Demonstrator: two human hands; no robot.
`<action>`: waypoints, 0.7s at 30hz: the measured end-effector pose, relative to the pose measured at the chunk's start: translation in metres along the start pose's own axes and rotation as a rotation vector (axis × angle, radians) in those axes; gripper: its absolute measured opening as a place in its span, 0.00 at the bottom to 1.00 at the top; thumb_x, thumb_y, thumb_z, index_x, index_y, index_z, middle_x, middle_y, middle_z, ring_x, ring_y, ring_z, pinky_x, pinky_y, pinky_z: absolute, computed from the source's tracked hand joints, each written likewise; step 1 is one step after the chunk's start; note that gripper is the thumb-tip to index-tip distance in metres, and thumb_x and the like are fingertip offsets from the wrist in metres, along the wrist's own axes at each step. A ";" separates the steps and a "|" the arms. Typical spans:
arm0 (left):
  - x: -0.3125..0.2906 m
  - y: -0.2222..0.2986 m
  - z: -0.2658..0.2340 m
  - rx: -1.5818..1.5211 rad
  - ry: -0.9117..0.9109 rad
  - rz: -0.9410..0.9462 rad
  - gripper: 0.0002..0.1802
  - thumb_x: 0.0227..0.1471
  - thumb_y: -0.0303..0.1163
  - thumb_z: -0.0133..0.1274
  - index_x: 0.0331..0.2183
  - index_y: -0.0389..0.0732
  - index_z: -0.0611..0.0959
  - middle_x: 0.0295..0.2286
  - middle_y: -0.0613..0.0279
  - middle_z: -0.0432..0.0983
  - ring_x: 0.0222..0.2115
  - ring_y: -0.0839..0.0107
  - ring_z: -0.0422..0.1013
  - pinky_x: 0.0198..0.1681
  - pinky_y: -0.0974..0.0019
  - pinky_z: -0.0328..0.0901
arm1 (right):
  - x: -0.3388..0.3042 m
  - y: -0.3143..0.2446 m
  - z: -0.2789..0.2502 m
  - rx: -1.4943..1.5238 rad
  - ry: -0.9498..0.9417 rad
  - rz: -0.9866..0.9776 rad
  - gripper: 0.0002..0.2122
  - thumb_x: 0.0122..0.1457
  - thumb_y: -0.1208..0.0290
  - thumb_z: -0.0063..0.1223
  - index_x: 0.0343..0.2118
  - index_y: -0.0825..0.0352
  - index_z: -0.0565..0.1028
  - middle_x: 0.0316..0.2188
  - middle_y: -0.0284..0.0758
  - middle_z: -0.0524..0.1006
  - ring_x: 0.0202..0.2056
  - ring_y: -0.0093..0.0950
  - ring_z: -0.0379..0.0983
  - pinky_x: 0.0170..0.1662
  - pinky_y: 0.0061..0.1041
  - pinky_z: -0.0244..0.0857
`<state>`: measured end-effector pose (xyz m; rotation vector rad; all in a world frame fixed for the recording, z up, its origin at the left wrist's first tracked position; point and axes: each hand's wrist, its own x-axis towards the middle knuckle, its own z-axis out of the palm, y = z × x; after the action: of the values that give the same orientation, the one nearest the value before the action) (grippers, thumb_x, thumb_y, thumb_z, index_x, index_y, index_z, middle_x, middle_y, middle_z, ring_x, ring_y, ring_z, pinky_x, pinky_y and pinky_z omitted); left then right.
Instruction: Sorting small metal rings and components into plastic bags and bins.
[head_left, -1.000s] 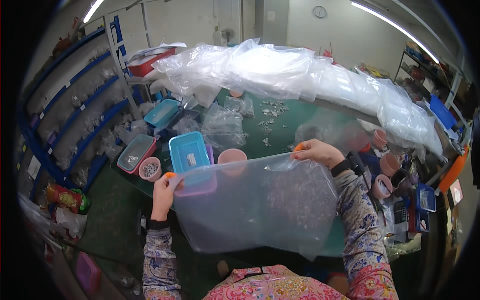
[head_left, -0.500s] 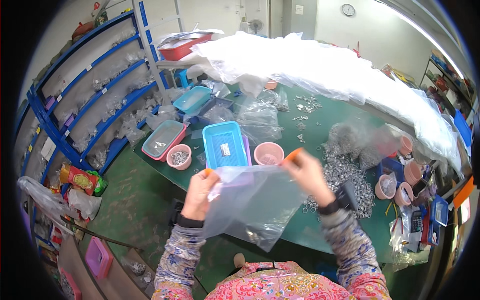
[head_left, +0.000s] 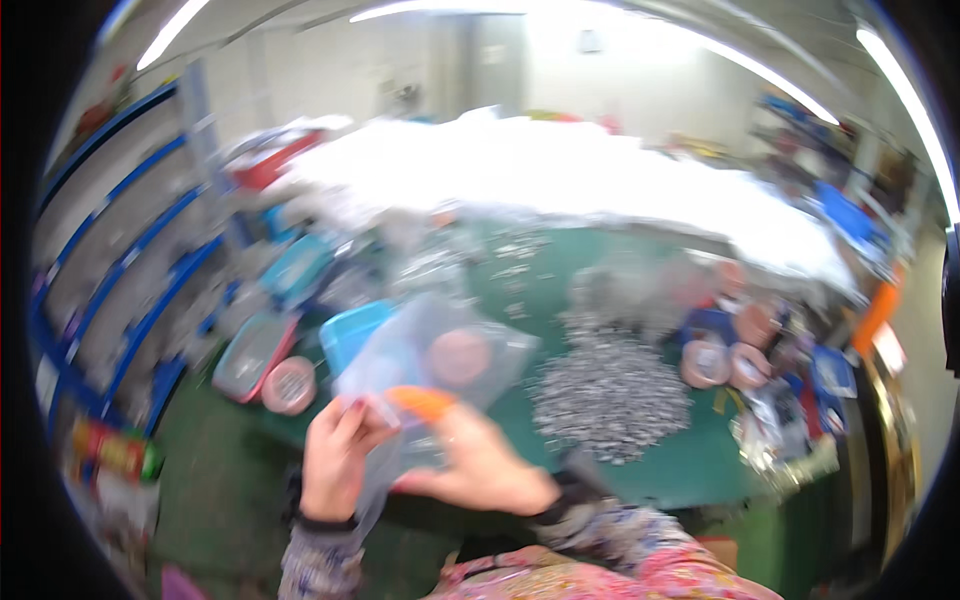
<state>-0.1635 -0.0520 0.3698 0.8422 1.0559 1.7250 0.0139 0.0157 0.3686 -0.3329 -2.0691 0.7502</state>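
Observation:
A clear plastic bag (head_left: pixel 505 350) stands up from my hands, its far end over the table. My left hand (head_left: pixel 338 460) pinches one edge of it. My right hand (head_left: pixel 480 460), with an orange cover on a fingertip, lies against the bag's near part. Its thumb and fingers look apart, though motion smears them. Through the film show a pink bowl (head_left: pixel 460 356) and part of a blue basket (head_left: pixel 350 335). To the right of my right hand spreads a heap of small metal rings (head_left: pixel 615 400).
On the green table's left stand a pink-rimmed container (head_left: pixel 255 355), a pink cup (head_left: pixel 289 386) and a teal tray (head_left: pixel 297 270). More pink cups (head_left: pixel 705 363) sit at the right. White sheeting (head_left: pixel 520 165) covers the back; blue shelving (head_left: pixel 120 260) lines the left.
The view has tilted up and turned right. My right hand has come leftward, close to my left hand, off the bag's far corner. The bag, earlier hanging stretched between both hands, now points upward.

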 end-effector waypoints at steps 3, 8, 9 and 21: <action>-0.001 -0.008 0.007 -0.087 0.121 0.092 0.06 0.56 0.24 0.52 0.37 0.34 0.77 0.30 0.61 0.75 0.32 0.69 0.75 0.41 0.61 0.74 | 0.007 -0.012 0.021 0.148 -0.047 0.237 0.42 0.47 0.63 0.67 0.63 0.62 0.53 0.54 0.46 0.66 0.48 0.42 0.72 0.49 0.34 0.68; 0.017 -0.035 0.064 -0.268 0.068 0.197 0.04 0.56 0.28 0.53 0.35 0.40 0.76 0.34 0.62 0.76 0.37 0.69 0.75 0.44 0.61 0.72 | -0.007 0.006 -0.029 0.134 0.121 0.581 0.34 0.51 0.66 0.62 0.59 0.63 0.58 0.46 0.41 0.75 0.43 0.34 0.76 0.46 0.30 0.69; 0.014 -0.043 0.092 -0.312 -0.031 0.198 0.06 0.56 0.27 0.53 0.37 0.40 0.76 0.35 0.62 0.75 0.38 0.68 0.74 0.45 0.60 0.72 | -0.022 0.020 -0.041 0.107 0.138 0.552 0.28 0.52 0.65 0.60 0.55 0.63 0.63 0.40 0.40 0.76 0.37 0.33 0.77 0.40 0.29 0.69; -0.029 -0.085 0.120 -0.358 -0.247 0.211 0.15 0.52 0.22 0.51 0.44 0.39 0.74 0.44 0.57 0.71 0.46 0.61 0.69 0.49 0.59 0.66 | -0.107 -0.007 -0.135 0.070 0.211 0.629 0.10 0.58 0.66 0.57 0.34 0.68 0.75 0.25 0.27 0.74 0.29 0.14 0.67 0.33 0.19 0.63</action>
<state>-0.0190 -0.0268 0.3379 0.9279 0.4883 1.8546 0.1859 0.0097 0.3599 -1.0056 -1.7343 1.0978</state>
